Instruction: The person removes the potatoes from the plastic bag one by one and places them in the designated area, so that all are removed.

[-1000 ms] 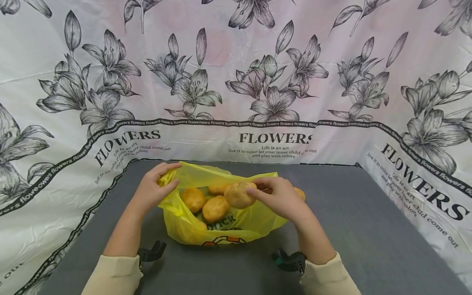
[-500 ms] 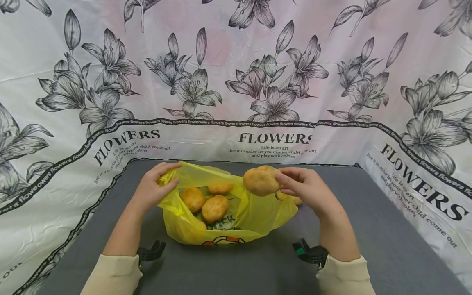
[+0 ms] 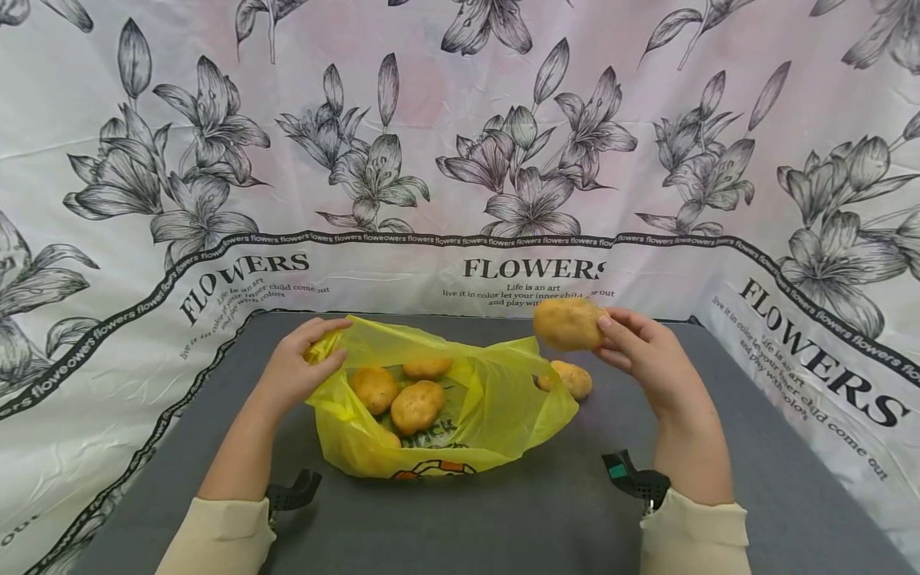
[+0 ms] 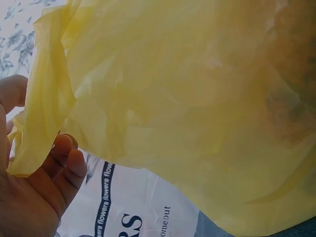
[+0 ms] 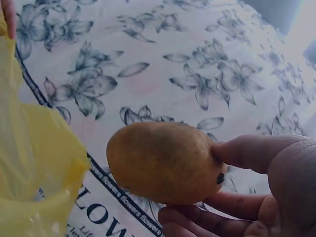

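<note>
A yellow plastic bag (image 3: 359, 457) lies open-mouthed on the grey table, with several potatoes (image 3: 418, 406) inside. My left hand (image 3: 295, 363) grips the bag's left rim; in the left wrist view the yellow film runs between thumb and fingers. My right hand (image 3: 650, 355) pinches one potato (image 3: 566, 323) by its right end, above and right of the bag. Thumb on one side and fingers beneath, it shows a dark spot near the thumb in the right wrist view (image 5: 163, 163). Another potato (image 3: 573, 379) sits on the table beside the bag's right handle, partly hidden by it.
The grey table (image 3: 733, 463) extends to the right of the bag and in front of it. A white flower-printed cloth (image 3: 532, 271) closes off the back and both sides. Each wrist bears a black camera mount (image 3: 636, 479).
My right hand has lifted the potato out of the bag's mouth and carried it up and right. The potato beside the bag is now more visible. My left hand stays on the rim.
</note>
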Action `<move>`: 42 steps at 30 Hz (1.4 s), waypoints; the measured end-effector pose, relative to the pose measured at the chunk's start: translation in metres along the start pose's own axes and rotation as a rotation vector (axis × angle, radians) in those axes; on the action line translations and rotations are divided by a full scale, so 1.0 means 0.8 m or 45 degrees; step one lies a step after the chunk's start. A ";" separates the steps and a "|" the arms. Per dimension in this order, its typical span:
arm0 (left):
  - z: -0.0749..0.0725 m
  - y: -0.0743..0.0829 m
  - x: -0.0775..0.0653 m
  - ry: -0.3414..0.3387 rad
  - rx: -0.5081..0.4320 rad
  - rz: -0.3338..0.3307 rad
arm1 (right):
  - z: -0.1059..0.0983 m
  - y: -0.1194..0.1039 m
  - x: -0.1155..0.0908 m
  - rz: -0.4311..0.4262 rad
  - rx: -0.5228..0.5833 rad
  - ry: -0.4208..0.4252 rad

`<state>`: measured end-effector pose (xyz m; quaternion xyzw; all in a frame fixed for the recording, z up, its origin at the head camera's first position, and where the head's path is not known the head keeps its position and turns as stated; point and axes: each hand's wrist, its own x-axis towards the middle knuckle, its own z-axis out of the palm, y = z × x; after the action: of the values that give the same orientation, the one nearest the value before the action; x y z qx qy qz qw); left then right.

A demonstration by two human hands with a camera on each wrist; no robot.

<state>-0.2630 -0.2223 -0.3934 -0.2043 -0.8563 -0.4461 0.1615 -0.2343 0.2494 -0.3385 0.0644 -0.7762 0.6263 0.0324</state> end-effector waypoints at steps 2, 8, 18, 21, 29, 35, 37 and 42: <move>0.000 -0.001 0.000 -0.003 0.002 -0.005 | -0.006 0.004 0.002 0.029 0.038 0.037; 0.000 -0.002 -0.001 -0.006 0.003 -0.001 | -0.023 0.023 0.009 0.168 0.086 0.135; 0.001 -0.001 -0.002 -0.003 0.014 -0.002 | -0.045 0.059 0.023 0.356 0.103 0.216; 0.001 0.000 -0.002 -0.001 0.009 -0.002 | -0.049 0.069 0.025 0.406 0.057 0.252; 0.002 -0.004 0.000 -0.005 0.029 0.014 | -0.064 0.102 0.023 0.563 0.009 0.323; 0.003 -0.005 0.001 -0.009 0.032 0.008 | -0.071 0.127 0.026 0.643 0.059 0.367; 0.004 -0.006 0.001 -0.013 0.037 0.001 | -0.071 0.134 0.028 0.654 0.064 0.373; 0.004 -0.006 0.000 -0.019 0.044 -0.016 | -0.068 0.145 0.031 0.680 0.039 0.422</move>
<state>-0.2658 -0.2218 -0.3981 -0.1993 -0.8663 -0.4306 0.1560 -0.2767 0.3253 -0.4360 -0.2442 -0.7404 0.6262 -0.0083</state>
